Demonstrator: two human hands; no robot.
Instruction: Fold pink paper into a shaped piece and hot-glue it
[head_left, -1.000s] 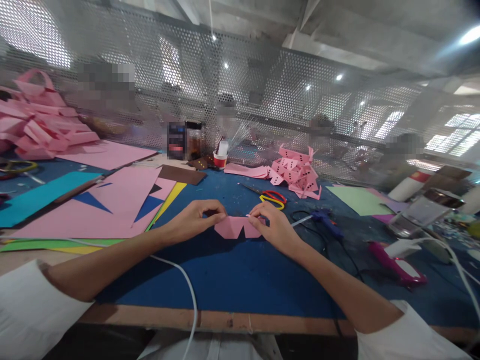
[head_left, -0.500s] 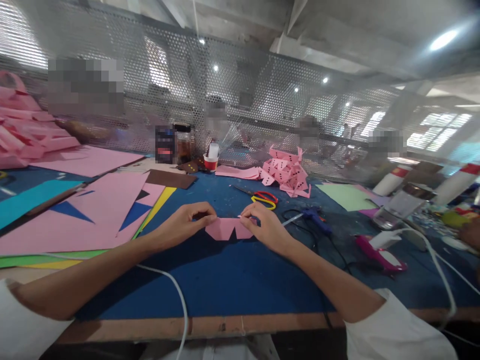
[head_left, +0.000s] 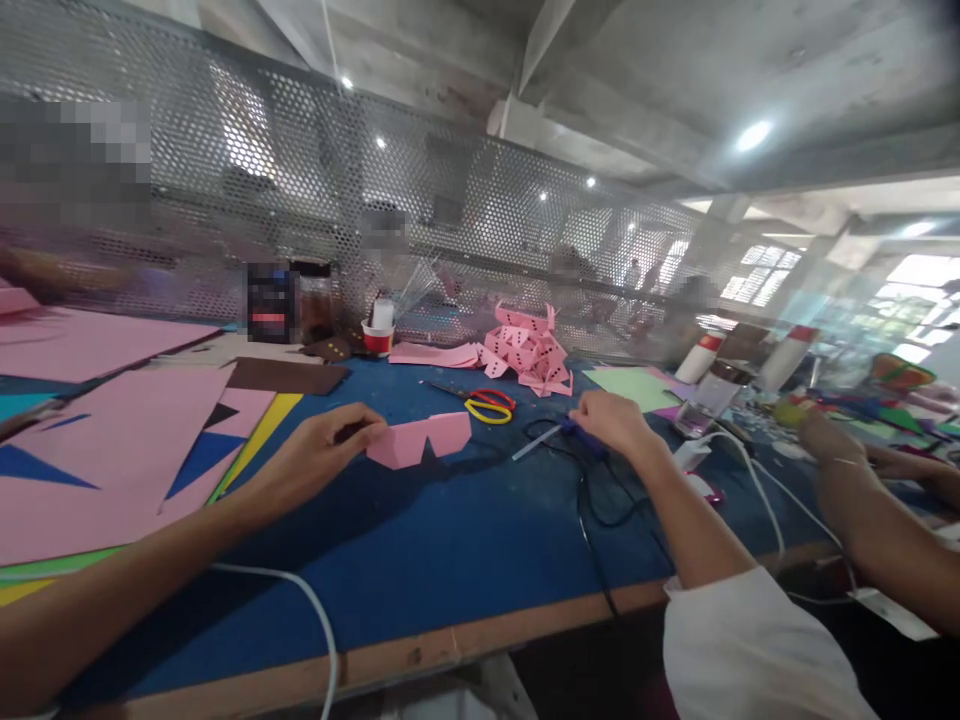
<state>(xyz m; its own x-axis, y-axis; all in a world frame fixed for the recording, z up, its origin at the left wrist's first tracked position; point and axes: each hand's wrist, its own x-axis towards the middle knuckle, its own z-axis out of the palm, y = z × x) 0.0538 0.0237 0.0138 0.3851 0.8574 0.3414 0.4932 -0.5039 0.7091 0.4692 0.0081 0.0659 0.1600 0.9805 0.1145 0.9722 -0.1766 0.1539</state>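
My left hand (head_left: 349, 437) pinches the left end of a pink paper strip (head_left: 405, 443). The strip has slanted ends and a V-shaped notch in its lower edge, and it is tilted just above the blue tabletop. To the right, my right hand (head_left: 616, 425) is closed over a blue glue gun (head_left: 585, 438), its fingers partly hidden. A clear glue stick (head_left: 536, 443) points left out of the gun. Between the hands and farther back lie scissors (head_left: 489, 406) with red and yellow handles.
Pink cut-outs with black dots (head_left: 525, 350) are heaped at the back beside flat pink strips (head_left: 435, 354). Coloured paper sheets (head_left: 112, 440) cover the left. A paper cup (head_left: 377, 336) stands behind. Black cord (head_left: 589, 530) and white cable (head_left: 750, 470) cross the right. Another person's arm (head_left: 862, 490) reaches in there.
My right hand has let go of the pink paper strip and moved right onto the glue gun. My left hand still holds the strip. The view has turned right.
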